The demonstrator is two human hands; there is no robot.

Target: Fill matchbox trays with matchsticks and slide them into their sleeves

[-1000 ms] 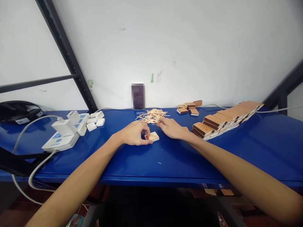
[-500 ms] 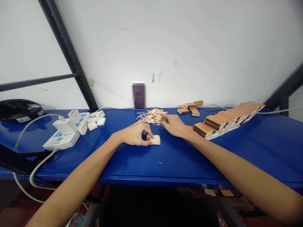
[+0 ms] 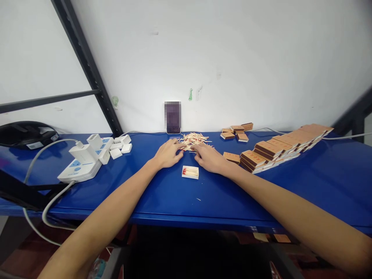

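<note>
An open matchbox tray (image 3: 190,172) with red-tipped matches in it lies on the blue table (image 3: 180,201) between my wrists, untouched. My left hand (image 3: 167,153) and my right hand (image 3: 208,157) both rest at the near edge of a loose pile of matchsticks (image 3: 194,140), fingers curled onto the sticks. What the fingertips pinch is too small to see. A brown matchbox sleeve (image 3: 231,157) lies just right of my right hand.
A long row of brown matchboxes (image 3: 286,146) runs along the right. A few more boxes (image 3: 236,131) sit near the wall. A white power strip with adapters (image 3: 87,158) and its cable is at the left, a dark object (image 3: 24,134) beyond it.
My left hand let go of the matchbox tray and moved up to the match pile. My right hand stayed at the pile's edge. The tray now lies free.
</note>
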